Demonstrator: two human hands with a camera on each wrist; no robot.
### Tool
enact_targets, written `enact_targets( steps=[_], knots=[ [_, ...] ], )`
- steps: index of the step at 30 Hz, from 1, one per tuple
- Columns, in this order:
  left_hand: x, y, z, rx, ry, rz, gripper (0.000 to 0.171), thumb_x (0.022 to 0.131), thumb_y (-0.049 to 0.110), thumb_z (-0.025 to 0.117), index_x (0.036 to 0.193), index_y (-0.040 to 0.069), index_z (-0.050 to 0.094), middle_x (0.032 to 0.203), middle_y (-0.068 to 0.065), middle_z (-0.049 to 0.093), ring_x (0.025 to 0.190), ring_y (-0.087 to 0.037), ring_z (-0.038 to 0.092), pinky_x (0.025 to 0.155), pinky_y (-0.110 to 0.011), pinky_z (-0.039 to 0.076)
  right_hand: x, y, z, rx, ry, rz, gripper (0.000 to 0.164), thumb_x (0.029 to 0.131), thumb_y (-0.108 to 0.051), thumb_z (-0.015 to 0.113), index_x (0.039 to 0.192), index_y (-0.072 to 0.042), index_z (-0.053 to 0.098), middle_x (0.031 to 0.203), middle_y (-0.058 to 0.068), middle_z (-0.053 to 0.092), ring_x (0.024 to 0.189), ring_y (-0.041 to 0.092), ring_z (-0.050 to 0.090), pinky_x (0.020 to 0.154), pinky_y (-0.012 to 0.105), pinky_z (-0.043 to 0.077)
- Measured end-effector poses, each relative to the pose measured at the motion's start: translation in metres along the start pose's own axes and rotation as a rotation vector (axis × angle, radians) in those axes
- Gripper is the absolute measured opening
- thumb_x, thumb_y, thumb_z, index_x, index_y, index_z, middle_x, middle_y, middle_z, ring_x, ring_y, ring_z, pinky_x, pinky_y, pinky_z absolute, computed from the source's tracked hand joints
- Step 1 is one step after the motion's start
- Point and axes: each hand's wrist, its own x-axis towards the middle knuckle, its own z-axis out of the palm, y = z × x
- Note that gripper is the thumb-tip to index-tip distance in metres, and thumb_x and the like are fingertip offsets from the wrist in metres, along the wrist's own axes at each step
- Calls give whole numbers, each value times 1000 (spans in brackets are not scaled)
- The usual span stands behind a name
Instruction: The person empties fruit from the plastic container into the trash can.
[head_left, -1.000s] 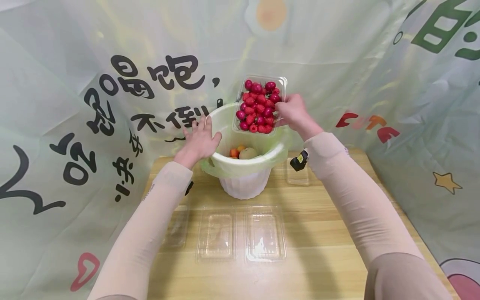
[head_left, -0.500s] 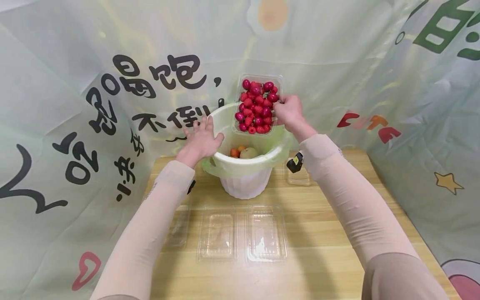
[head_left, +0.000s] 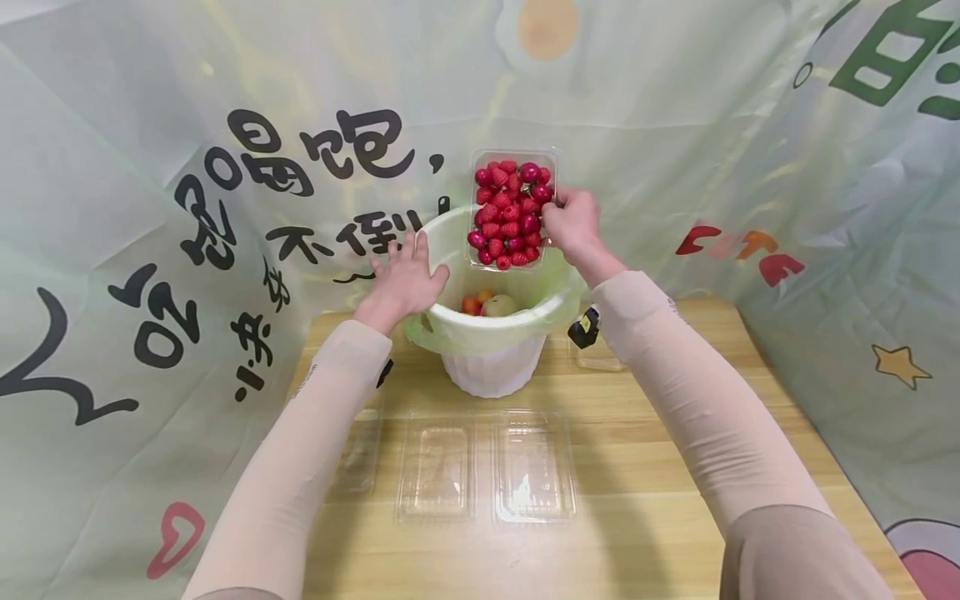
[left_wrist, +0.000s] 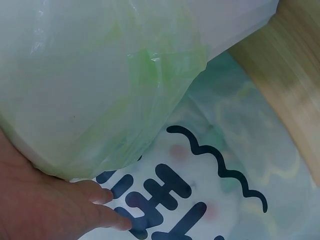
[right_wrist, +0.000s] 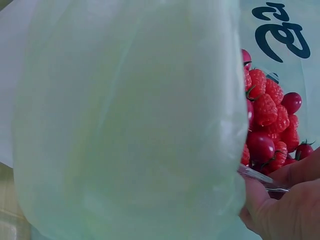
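Note:
My right hand (head_left: pixel 573 223) pinches the right edge of a clear plastic box (head_left: pixel 514 155) filled with raspberries (right_wrist: pixel 265 109) and small dark red cherry tomatoes (right_wrist: pixel 260 146). The box is tilted over the far side of a white bucket (head_left: pixel 491 367) lined with a thin green plastic bag (head_left: pixel 551 312). On the bucket's left rim rests my left hand (head_left: pixel 408 282), its fingers spread and fairly straight. Inside the bucket lie a pale round fruit (head_left: pixel 498 306) and several orange fruits (head_left: pixel 471 305). In the left wrist view, the left fingers (left_wrist: pixel 102 212) lie beside the bag's folded-over edge.
Two clear plastic trays (head_left: pixel 437 471) lie side by side on the wooden table (head_left: pixel 615 533) in front of the bucket. Another clear tray (head_left: pixel 360 450) is partly behind the left forearm, and one more sits right of the bucket. A printed cloth (head_left: pixel 637 100) surrounds the table.
My right hand has shifted slightly left with the box of berries, which now stands straighter in the head view. The left hand stays on the rim.

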Motion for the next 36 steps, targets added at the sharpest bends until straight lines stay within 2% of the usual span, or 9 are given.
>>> enact_targets(
  steps=[3, 7, 11, 15, 20, 24, 31, 36],
  knots=[
    [0, 0, 0, 2, 3, 0, 83, 107, 53, 23, 169, 4, -2, 177, -21, -3, 162, -51, 3, 125, -77, 1, 0, 1, 1, -21, 34, -18, 25, 99, -4, 48, 97, -2, 73, 71, -2, 57, 61, 7, 53, 52, 18, 49],
    [0, 0, 1, 14, 6, -4, 82, 107, 53, 22, 169, 4, -2, 178, -21, -3, 162, -51, 3, 125, -77, 3, 0, 2, 2, 3, 46, -35, 39, 100, -5, 48, 125, -6, 77, 98, 8, 71, 63, 5, 54, 52, 17, 49],
    [1, 0, 1, 17, 9, -3, 82, 107, 52, 22, 169, 4, -1, 178, -21, -2, 162, -51, 3, 125, -77, 3, -1, 3, 3, 16, 46, -33, 45, 100, -4, 48, 138, -10, 71, 115, 15, 74, 60, 3, 54, 52, 16, 47],
    [1, -1, 1, 9, 14, -1, 82, 107, 52, 23, 169, 3, -1, 178, -21, -2, 162, -51, 3, 125, -77, 3, -1, 5, 3, 27, 52, -35, 45, 100, -4, 48, 137, -12, 72, 113, 18, 75, 61, 4, 57, 52, 15, 48],
    [1, -2, 2, 4, 27, 2, 83, 107, 53, 23, 169, 3, 0, 178, -21, -1, 162, -52, 5, 125, -77, 4, 1, 5, 5, 50, 48, -39, 51, 100, -3, 48, 146, -17, 63, 134, 14, 73, 66, 5, 59, 54, 15, 48],
    [2, -3, 4, -4, 29, 3, 82, 107, 53, 23, 169, 3, 1, 178, -21, -1, 162, -52, 5, 125, -77, 4, 1, 5, 5, 46, 52, -37, 52, 100, -3, 48, 150, -18, 58, 143, 11, 67, 73, 7, 60, 56, 15, 47],
    [1, -3, 3, 2, 20, 3, 82, 108, 53, 22, 169, 4, -1, 178, -21, -2, 162, -52, 4, 125, -77, 4, 0, 3, 5, 29, 55, -40, 54, 100, -5, 48, 151, -19, 57, 146, 9, 65, 90, 8, 66, 62, 14, 51],
    [0, -1, 2, 6, 19, 4, 82, 107, 54, 23, 169, 4, 0, 178, -21, -2, 162, -51, 5, 125, -77, 5, -1, 2, 5, 22, 57, -65, 55, 98, -4, 48, 150, -19, 58, 148, 7, 64, 93, 8, 66, 63, 14, 51]
  ],
)
